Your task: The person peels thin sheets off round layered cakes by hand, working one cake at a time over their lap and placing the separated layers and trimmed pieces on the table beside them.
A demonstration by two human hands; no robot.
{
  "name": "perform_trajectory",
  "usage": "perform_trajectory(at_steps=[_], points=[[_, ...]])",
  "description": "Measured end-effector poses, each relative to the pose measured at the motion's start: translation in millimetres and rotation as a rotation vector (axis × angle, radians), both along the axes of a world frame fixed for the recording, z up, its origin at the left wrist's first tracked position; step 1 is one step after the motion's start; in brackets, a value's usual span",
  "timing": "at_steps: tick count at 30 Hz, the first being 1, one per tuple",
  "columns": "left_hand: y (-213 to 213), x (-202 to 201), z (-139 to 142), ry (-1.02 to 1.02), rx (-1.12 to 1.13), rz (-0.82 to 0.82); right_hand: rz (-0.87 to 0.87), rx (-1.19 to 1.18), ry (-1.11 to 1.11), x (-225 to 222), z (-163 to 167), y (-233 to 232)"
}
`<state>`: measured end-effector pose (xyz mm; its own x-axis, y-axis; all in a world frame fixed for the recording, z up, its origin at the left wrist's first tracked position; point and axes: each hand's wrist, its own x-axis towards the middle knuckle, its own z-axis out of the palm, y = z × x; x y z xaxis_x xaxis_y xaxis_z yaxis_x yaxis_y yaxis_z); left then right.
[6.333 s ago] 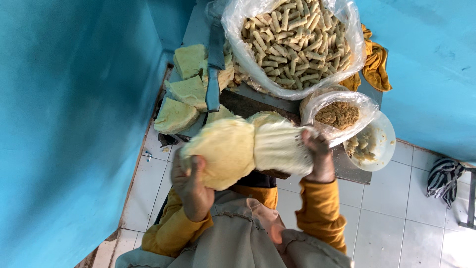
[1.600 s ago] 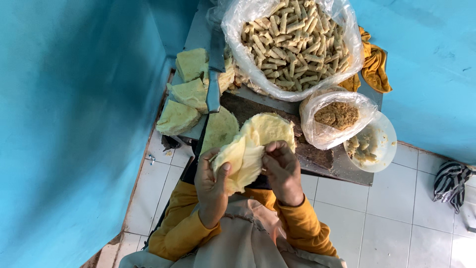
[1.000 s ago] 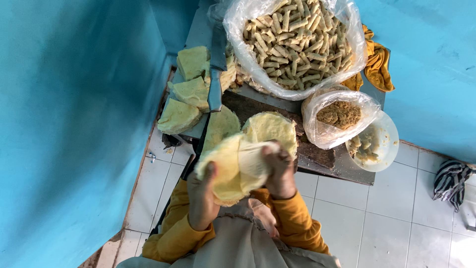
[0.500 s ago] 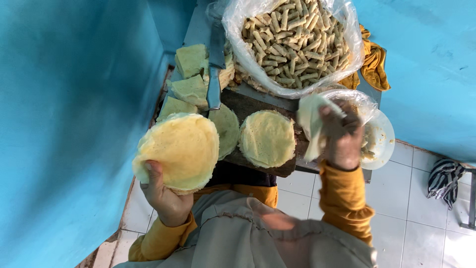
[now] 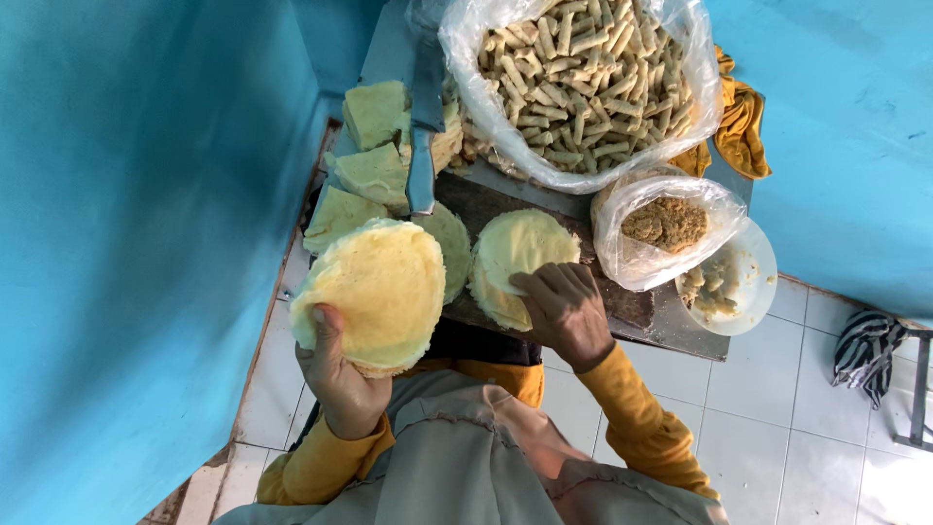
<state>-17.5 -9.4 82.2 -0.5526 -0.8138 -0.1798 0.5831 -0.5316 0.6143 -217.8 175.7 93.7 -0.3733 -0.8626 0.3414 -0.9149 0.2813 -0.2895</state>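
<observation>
1. Yellow round wrapper stack (image 5: 374, 295) sits in the left hand (image 5: 340, 389) at lower left of the frame, thumb over the near edge, fingers closed under it; half a second ago it was held the same way, so no change there.
2. Right hand (image 5: 569, 313) has come back from the plastic bag of brown filling (image 5: 666, 226) at right of centre, where it reached half a second ago; now it lies flat, fingers spread and unclenched, on the single wrapper (image 5: 520, 258) at centre.
3. Single wrapper lies on the dark wooden board (image 5: 583, 292), touching a second flat round (image 5: 449, 248) just left of it.
4. Cannot tell whether any filling came over: none shows on the wrapper, the palm hides part of it.
5. Upper centre: big clear bag of finished rolls (image 5: 573, 87), unchanged.
6. Upper left: pale green folded sheets (image 5: 374, 146) with a knife (image 5: 424, 126) laid over them, unchanged.
7. White plate (image 5: 739, 282) with scraps sits right of the filling bag, touching it.
</observation>
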Motion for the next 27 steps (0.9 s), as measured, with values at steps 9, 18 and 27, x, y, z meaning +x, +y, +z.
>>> perform_trajectory(at_steps=[9, 18, 27], points=[[1.6, -2.0, -3.4, -0.037, 0.045, -0.006, -0.02, 0.103, 0.074, 17.8, -2.1, 9.7], [6.3, -3.0, -1.7, 0.018, 0.05, -0.049, -0.039, 0.086, 0.036, 32.6, -21.2, 20.2], [10.6, -6.1, -7.9, 0.022, 0.084, -0.088, -0.477, -0.063, -0.087, -11.3, -43.6, 36.8]])
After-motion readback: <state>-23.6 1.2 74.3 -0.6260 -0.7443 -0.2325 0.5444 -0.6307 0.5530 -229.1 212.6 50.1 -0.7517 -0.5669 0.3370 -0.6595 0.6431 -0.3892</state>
